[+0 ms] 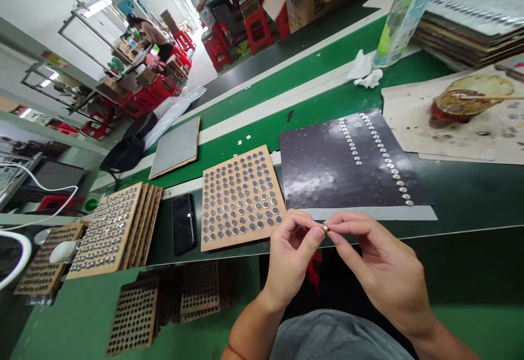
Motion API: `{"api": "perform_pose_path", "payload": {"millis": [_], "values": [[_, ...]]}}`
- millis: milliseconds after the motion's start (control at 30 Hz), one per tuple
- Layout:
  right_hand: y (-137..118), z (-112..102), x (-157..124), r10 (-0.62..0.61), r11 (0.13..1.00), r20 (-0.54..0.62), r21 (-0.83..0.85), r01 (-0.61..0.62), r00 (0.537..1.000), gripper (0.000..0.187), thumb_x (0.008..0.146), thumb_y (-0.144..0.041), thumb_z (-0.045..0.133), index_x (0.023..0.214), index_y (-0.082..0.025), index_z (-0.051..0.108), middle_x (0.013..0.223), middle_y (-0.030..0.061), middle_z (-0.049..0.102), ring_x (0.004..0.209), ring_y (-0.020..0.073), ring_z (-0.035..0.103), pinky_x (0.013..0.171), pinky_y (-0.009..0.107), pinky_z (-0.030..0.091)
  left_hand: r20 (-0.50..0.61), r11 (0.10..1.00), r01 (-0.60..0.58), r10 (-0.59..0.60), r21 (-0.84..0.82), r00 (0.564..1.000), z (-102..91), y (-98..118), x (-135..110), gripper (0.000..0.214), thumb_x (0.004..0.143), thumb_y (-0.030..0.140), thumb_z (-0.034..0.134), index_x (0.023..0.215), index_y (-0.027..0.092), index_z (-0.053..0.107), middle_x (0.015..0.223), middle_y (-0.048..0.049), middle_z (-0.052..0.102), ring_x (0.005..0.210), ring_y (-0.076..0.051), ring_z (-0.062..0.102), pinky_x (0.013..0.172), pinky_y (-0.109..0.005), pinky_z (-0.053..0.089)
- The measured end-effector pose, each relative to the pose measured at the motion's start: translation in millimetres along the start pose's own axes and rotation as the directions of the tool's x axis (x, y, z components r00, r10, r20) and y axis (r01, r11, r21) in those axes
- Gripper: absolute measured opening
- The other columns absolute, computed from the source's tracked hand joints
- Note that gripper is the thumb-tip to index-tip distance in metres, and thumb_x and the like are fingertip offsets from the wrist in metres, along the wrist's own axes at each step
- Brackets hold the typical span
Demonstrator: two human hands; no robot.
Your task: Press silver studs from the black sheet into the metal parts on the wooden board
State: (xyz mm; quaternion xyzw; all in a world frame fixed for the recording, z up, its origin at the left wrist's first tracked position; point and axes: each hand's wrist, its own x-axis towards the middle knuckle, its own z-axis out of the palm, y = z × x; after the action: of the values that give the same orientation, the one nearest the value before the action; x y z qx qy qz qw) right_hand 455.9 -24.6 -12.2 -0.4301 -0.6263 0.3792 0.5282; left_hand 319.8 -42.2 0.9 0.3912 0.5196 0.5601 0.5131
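Note:
Between the fingertips of both hands sits a small shiny metal piece (326, 229), too small to name closely. My left hand (292, 251) pinches it from the left, and my right hand (376, 264) pinches it from the right, just above the table's front edge. Beyond them lies a dark sheet (315, 163) bearing two rows of small shiny round pieces (383, 155). Left of my left hand, a brown board (239, 237) holds a grid of round, grey-topped pieces (242, 196).
A black phone (184, 223) lies left of the board, beside stacked boards (110, 229). A grey panel (176, 147) rests farther back. At right stand a cup of amber liquid (458, 103) with a stick, a bottle (403, 18) and stacked sheets (462, 37). Other people work in the background.

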Motion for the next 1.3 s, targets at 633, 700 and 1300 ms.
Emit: {"api": "perform_pose_path", "payload": {"millis": [633, 700, 1300], "values": [[-12, 13, 5, 0.173, 0.969, -0.068, 0.193, -0.157, 0.983, 0.015, 0.094, -0.035, 0.067, 0.088, -0.021, 0.068, 0.089, 0.0049, 0.067, 0.078, 0.0141, 0.067, 0.067, 0.022, 0.061, -0.157, 0.913, -0.175, 0.246, 0.368, 0.956, 16.1, -4, -7, 0.031, 0.1, 0.047, 0.052, 0.081, 0.023, 0.054, 0.082, -0.0033, 0.053, 0.078, -0.017, 0.051, 0.073, -0.031, 0.044], [-13, 15, 4, 0.182, 0.97, -0.08, 0.18, -0.165, 0.98, 0.017, 0.094, -0.035, 0.066, 0.086, -0.021, 0.068, 0.09, 0.0055, 0.069, 0.078, 0.0149, 0.068, 0.068, 0.023, 0.061, -0.197, 0.92, -0.164, 0.246, 0.356, 0.949, 17.0, -5, -7, 0.032, 0.099, 0.048, 0.053, 0.081, 0.023, 0.055, 0.081, -0.0032, 0.053, 0.078, -0.018, 0.052, 0.073, -0.031, 0.045], [-22, 21, 9, 0.327, 0.898, -0.112, 0.345, -0.272, 0.938, 0.027, 0.09, -0.044, 0.072, 0.082, -0.019, 0.066, 0.085, 0.0051, 0.074, 0.058, 0.0105, 0.066, 0.055, 0.019, 0.061, -0.248, 0.979, -0.063, 0.111, 0.195, 0.963, 17.3, -1, -4, 0.038, 0.091, 0.058, 0.061, 0.077, 0.023, 0.058, 0.078, -0.0029, 0.055, 0.073, -0.016, 0.055, 0.068, -0.029, 0.049]]}}
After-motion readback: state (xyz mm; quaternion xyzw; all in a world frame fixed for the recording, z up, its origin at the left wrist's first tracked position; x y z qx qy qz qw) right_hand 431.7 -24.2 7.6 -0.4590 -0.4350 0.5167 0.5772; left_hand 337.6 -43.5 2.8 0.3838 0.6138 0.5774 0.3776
